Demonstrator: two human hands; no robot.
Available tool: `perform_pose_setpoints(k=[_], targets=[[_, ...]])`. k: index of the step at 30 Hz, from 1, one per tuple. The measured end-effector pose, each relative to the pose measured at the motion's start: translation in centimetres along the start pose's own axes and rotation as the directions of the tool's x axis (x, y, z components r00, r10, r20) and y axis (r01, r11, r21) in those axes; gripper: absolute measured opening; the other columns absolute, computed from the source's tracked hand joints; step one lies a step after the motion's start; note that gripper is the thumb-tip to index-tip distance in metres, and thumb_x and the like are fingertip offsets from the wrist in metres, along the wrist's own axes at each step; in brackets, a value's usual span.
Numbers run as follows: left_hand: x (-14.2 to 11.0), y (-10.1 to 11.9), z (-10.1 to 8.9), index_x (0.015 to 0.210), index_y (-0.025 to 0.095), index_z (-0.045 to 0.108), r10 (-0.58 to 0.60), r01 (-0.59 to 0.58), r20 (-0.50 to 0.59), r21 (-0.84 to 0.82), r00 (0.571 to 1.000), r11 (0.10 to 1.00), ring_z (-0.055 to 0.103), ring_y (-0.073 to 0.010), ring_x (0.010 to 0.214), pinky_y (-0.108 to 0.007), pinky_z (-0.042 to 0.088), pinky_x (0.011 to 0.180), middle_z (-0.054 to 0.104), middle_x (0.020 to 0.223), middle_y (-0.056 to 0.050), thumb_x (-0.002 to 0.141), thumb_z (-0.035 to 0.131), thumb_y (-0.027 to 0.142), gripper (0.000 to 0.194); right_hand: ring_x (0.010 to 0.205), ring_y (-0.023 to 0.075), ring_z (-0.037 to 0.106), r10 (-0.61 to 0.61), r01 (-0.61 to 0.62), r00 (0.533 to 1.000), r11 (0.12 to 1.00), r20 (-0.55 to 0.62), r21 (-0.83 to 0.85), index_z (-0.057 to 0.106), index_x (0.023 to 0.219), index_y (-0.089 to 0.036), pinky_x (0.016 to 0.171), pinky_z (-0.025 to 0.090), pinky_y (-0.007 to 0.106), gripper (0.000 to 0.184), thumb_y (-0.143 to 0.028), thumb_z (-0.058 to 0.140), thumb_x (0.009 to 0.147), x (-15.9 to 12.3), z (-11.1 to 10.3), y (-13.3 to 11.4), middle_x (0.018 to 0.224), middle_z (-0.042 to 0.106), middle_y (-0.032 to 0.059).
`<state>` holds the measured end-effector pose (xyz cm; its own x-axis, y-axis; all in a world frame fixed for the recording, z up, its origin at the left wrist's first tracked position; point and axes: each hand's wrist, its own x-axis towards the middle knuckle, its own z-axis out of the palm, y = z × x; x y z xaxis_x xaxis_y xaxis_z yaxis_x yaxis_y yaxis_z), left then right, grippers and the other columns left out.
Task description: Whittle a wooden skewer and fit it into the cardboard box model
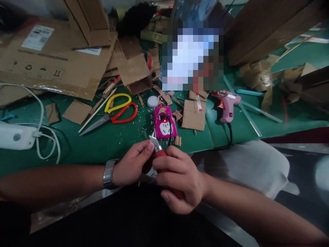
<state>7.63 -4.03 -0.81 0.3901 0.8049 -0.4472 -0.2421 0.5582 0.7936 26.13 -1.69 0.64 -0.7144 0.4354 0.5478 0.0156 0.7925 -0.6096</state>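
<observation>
My right hand (180,178) is wrapped round the red handle of a short-bladed knife (155,141), its blade pointing up and to the left. Opposite it, my left hand (135,161), with a metal-banded watch at the wrist, pinches a thin pale wooden stick (153,134). The stick's tip shows beside the blade; most of its length is hidden by the fingers. Just beyond both hands lies a pink power socket block (166,121) with a lit red light and a black cord. Pale shavings are scattered on the green table (120,137) around it.
Scissors (110,115) with yellow and red handles lie at left, near a white power strip (16,137). A pink glue gun (227,106) and clear glue sticks (249,118) are at right. Cardboard pieces (194,115) and a large flattened carton (51,65) crowd the back. One area is pixelated.
</observation>
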Motion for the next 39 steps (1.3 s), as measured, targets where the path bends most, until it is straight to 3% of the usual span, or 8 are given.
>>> perform_pose_setpoints(k=[13,20,31,39], targets=[[0.02,0.36,0.23,0.076,0.019,0.047,-0.072,0.072,0.01,-0.038,0.997,0.997,0.028,-0.0056,0.047,-0.018,0.023,0.04,0.037,0.056,0.008,0.095,0.055,0.062,0.048,0.074,0.018,0.052,-0.011,0.012,1.0,1.0,0.021,-0.027,0.059,0.077,-0.018,0.066,0.036,0.038,0.019,-0.027,0.045,0.086,0.02,-0.17,0.09,0.09,0.064,0.0083],[0.05,0.44,0.17,0.074,0.018,0.047,-0.021,0.021,0.028,-0.01,0.999,1.0,0.028,-0.0047,0.047,-0.017,0.023,0.04,0.036,0.058,0.008,0.097,0.055,0.059,0.048,0.073,0.0179,0.05,-0.02,0.02,1.0,0.999,0.014,-0.025,0.059,0.074,-0.018,0.065,0.035,0.037,0.019,-0.026,0.046,0.085,0.02,-0.29,0.03,0.089,0.065,0.0085],[0.06,0.33,0.14,0.074,0.019,0.047,-0.059,0.06,0.033,-0.029,0.998,0.998,0.026,-0.0054,0.045,-0.019,0.022,0.039,0.035,0.055,0.008,0.097,0.054,0.061,0.048,0.071,0.0185,0.049,-0.016,0.017,0.999,0.999,0.04,-0.03,0.06,0.074,-0.018,0.065,0.034,0.038,0.019,-0.027,0.046,0.084,-0.14,-0.43,0.11,0.091,0.065,0.0083],[-0.04,0.56,0.16,0.069,0.018,0.046,-0.035,0.034,0.012,0.053,0.999,0.998,0.026,-0.0057,0.047,-0.02,0.022,0.042,0.035,0.055,0.008,0.095,0.054,0.064,0.053,0.072,0.0185,0.049,-0.004,0.007,0.998,0.998,0.062,-0.055,0.061,0.073,-0.018,0.066,0.035,0.038,0.02,-0.027,0.047,0.085,-0.12,-0.6,-0.14,0.092,0.067,0.0079]])
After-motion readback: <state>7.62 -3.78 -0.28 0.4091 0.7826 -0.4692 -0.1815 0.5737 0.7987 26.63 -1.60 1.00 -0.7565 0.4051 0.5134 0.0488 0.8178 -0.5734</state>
